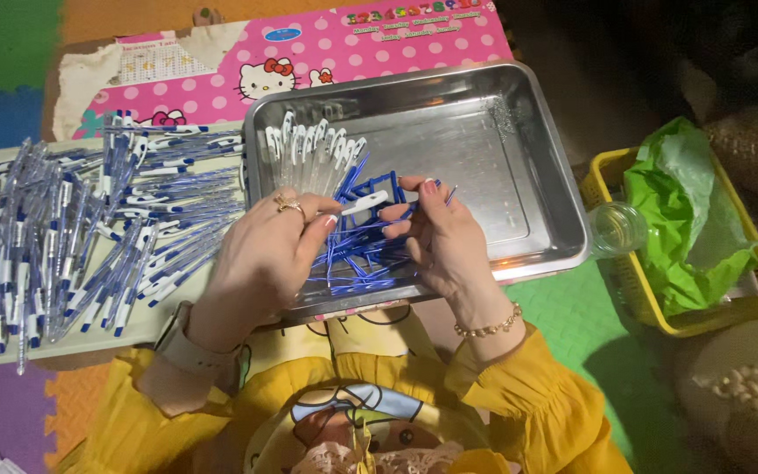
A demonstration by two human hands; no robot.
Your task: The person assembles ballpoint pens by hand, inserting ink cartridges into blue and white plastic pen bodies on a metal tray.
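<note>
From the head camera, the left hand (261, 254) and right hand (440, 241) meet over the near side of the steel tray (502, 105), fingertips pinched together on one white pen barrel (366, 203). It looks light, stiff and smooth, probably slippery, so a pinch near each end seems the surest hold. The barrel is short, white and plastic. Beneath it in the tray lie thin blue refills (353, 263); white barrels (309, 145) fan along the tray's far left corner. Finished blue-and-clear pens (72, 237) are piled on the worktop left of the tray.
</note>
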